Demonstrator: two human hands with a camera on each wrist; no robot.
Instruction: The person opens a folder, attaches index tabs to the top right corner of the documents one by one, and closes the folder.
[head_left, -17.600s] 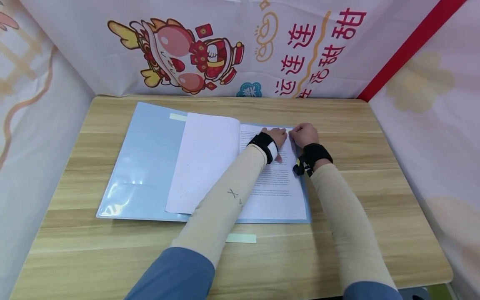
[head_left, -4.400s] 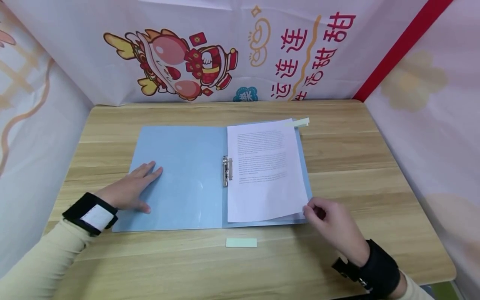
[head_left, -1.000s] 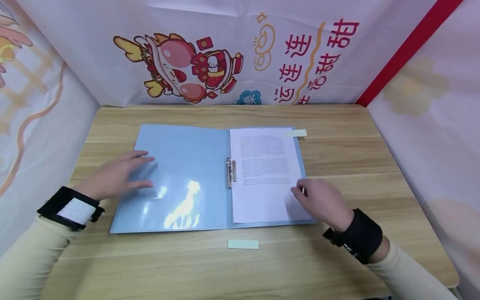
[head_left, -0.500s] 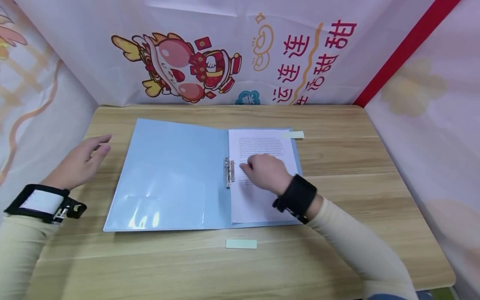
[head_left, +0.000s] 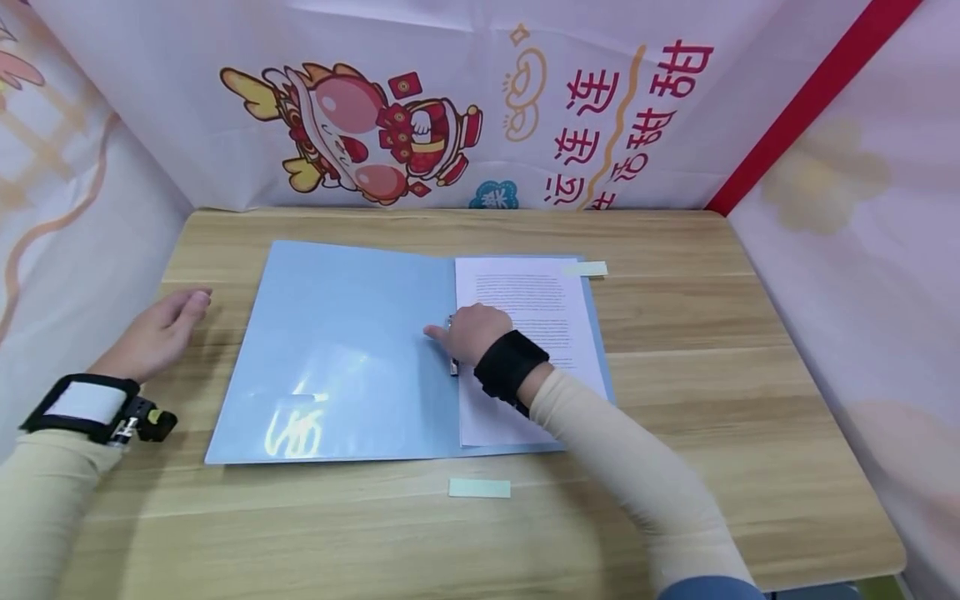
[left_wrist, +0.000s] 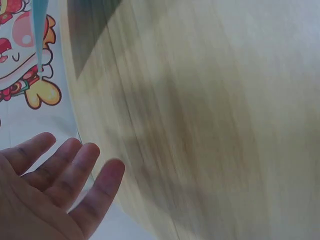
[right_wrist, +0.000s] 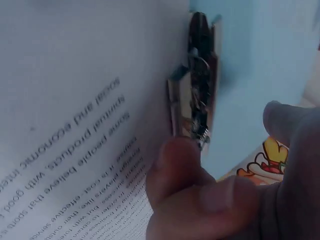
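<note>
A light blue folder (head_left: 330,333) lies spread out on the wooden table, with printed paper (head_left: 521,287) on its right side. At the fold sits a metal lever clip (right_wrist: 200,75), mostly covered by my right hand (head_left: 478,333) in the head view. The right wrist view has the curled fingers (right_wrist: 175,160) right at the clip's end, while the thumb (right_wrist: 285,120) sticks out apart over the blue cover. My left hand (head_left: 153,337) hovers left of the folder, palm turned sideways, fingers loosely bent and holding nothing.
A pale green strip (head_left: 585,269) juts out from the paper's top right corner. Another such strip (head_left: 480,488) lies on the table (head_left: 337,533) in front of the folder. Printed cloth walls (head_left: 420,33) enclose the table's back and sides.
Earlier the right hand pinched the sheet's lower right corner; it let go and moved left to the clip. The left hand came off the folder's cover to the left. Long before, pages were turned over leftward.
</note>
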